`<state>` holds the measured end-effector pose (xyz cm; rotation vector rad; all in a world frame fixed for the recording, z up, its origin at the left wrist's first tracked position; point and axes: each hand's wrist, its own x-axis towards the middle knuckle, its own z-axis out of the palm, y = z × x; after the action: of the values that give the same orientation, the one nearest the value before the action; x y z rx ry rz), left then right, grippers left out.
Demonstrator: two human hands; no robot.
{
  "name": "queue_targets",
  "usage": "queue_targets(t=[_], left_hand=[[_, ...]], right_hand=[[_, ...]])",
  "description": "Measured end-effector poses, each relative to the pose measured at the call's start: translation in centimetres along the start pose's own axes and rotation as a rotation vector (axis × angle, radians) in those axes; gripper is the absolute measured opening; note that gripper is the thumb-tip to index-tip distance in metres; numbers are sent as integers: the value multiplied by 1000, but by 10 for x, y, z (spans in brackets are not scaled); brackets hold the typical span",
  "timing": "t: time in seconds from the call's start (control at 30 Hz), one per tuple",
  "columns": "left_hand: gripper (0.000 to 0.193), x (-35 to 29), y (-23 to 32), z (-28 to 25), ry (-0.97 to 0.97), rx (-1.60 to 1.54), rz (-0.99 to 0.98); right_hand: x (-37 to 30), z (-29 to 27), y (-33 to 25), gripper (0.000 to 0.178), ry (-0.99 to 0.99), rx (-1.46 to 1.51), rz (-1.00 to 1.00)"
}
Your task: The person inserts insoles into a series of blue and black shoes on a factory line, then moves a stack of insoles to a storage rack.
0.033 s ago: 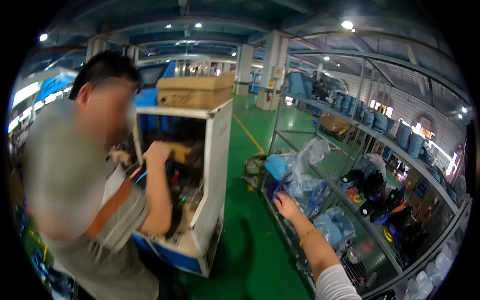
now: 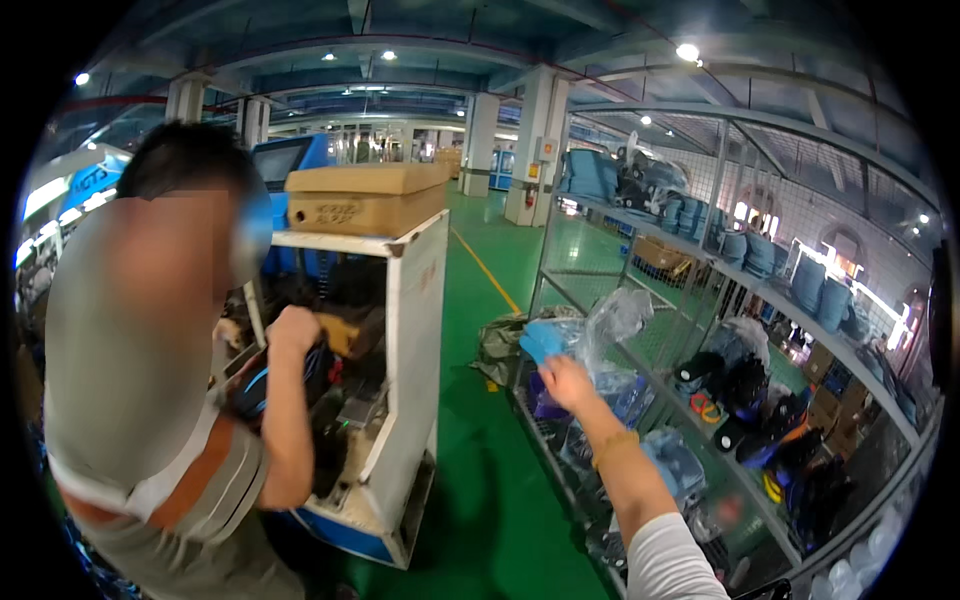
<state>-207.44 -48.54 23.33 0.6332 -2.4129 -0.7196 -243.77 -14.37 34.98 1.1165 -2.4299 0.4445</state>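
From the lower right my right arm reaches to the metal rack [image 2: 548, 395]. My right hand [image 2: 567, 384] is at its lower shelf, fingers curled and partly hidden, against the lower edge of a light-blue piece [image 2: 545, 339]. What they grip, if anything, does not show. Just beside the fingers lies a purple item [image 2: 546, 402]. Clear plastic wrap [image 2: 618, 322] stands up behind the hand, and blue bagged pieces [image 2: 672, 465] lie near my wrist. My left hand is out of view.
Close on the left a co-worker [image 2: 150, 400] bends over a white open-sided cabinet [image 2: 415, 330] topped by a cardboard box [image 2: 365, 200]. Black shoes [image 2: 745, 385] and blue stacked pieces [image 2: 822, 290] fill other shelves. A greenish sack [image 2: 500, 345] sits at the rack's far end.
My right hand has moved up from beside the purple item to the light-blue piece. The co-worker and cabinet appear further left. The co-worker's head has turned.
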Motion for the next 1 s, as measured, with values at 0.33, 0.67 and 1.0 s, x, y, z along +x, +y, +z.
queue_targets(t=[0.33, 0.67, 1.0], left_hand=[[42, 266, 135, 135, 133, 217, 314], [51, 458, 227, 325, 367, 769, 244], [54, 498, 158, 322, 629, 1243, 48]], right_hand=[[349, -72, 224, 51, 194, -291, 265], [701, -61, 383, 39, 302, -196, 167], [855, -34, 473, 42, 345, -227, 98]])
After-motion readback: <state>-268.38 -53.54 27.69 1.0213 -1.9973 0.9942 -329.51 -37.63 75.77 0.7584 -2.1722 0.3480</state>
